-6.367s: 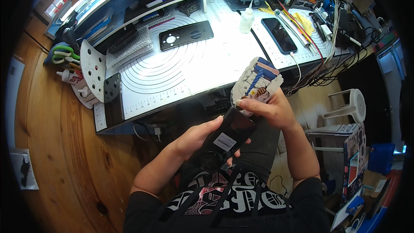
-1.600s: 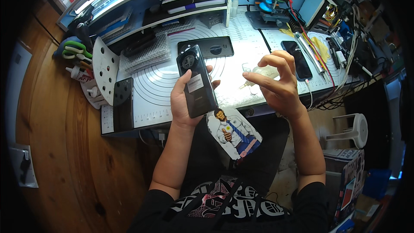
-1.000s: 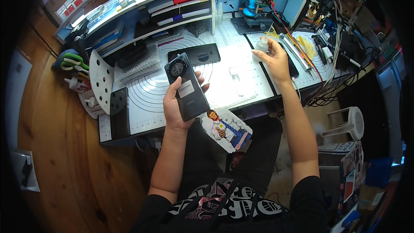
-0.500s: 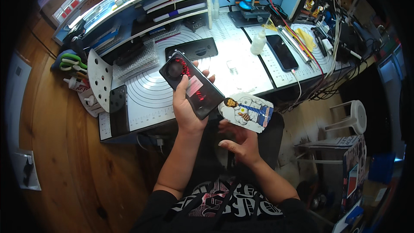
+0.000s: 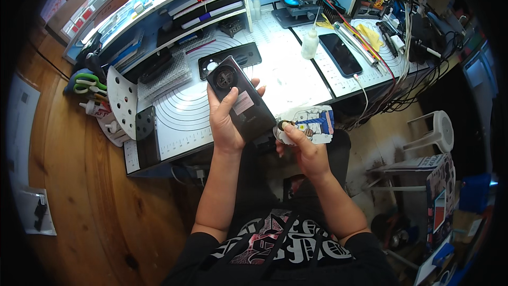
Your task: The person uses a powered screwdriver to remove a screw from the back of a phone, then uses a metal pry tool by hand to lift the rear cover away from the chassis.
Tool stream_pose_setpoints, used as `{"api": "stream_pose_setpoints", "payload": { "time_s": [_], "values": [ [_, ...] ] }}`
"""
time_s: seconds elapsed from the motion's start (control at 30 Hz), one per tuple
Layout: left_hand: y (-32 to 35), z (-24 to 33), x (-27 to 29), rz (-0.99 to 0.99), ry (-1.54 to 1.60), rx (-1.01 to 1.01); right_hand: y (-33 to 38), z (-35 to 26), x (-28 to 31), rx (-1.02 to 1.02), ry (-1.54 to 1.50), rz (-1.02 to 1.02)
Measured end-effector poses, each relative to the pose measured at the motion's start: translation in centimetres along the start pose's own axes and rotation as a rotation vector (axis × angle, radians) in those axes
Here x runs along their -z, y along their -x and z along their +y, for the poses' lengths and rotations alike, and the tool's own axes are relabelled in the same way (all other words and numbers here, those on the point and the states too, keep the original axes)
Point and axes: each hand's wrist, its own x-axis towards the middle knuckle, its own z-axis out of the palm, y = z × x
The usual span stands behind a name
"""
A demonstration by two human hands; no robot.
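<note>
My left hand (image 5: pixel 227 127) is closed round a dark phone (image 5: pixel 255 110) with a big round camera ring and a pale label on its back. The thumb lies along its side near the ring. At the phone's lower right corner is a cut-out card (image 5: pixel 316 123) printed with a cartoon figure in a white jacket and blue tie. My right hand (image 5: pixel 313 160) grips this card, its thumb pressed on the figure's head; the fingers beneath are partly hidden. Behind the phone, a black phone case (image 5: pixel 241 55) with a camera cut-out lies on the desk mat.
Another phone (image 5: pixel 341 57) lies at the right with a white cable (image 5: pixel 362 87) plugged in, beside a dropper bottle (image 5: pixel 310 45). A dark flat panel (image 5: pixel 148 135) rests near the desk's left edge, by a white holed stand (image 5: pixel 121 98). A white stool (image 5: pixel 439 132) stands at right.
My right hand has come up and taken hold of the card, which has turned and shifted slightly upward. The phone has tilted in my left hand, and its red reflections are gone.
</note>
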Motion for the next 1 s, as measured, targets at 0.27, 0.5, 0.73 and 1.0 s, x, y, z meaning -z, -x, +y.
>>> {"api": "stream_pose_setpoints", "payload": {
  "time_s": [0.27, 0.5, 0.73, 1.0],
  "values": [
    [-0.1, -0.2, 0.8, -0.014, 0.052, 0.017, 0.1, -1.3, 0.5, -0.054, 0.208, -0.02],
    [-0.1, -0.1, 0.8, -0.022, -0.017, 0.035, 0.0, -1.9, 0.0, -0.065, 0.266, 0.018],
    [-0.3, -0.1, 1.0, -0.069, 0.026, 0.063, -0.6, -1.7, 0.1, -0.041, 0.284, 0.006],
    [-0.2, -0.1, 0.8, -0.056, -0.014, 0.052, -1.1, -1.5, -0.5, -0.051, 0.277, 0.038]
  ]
}}
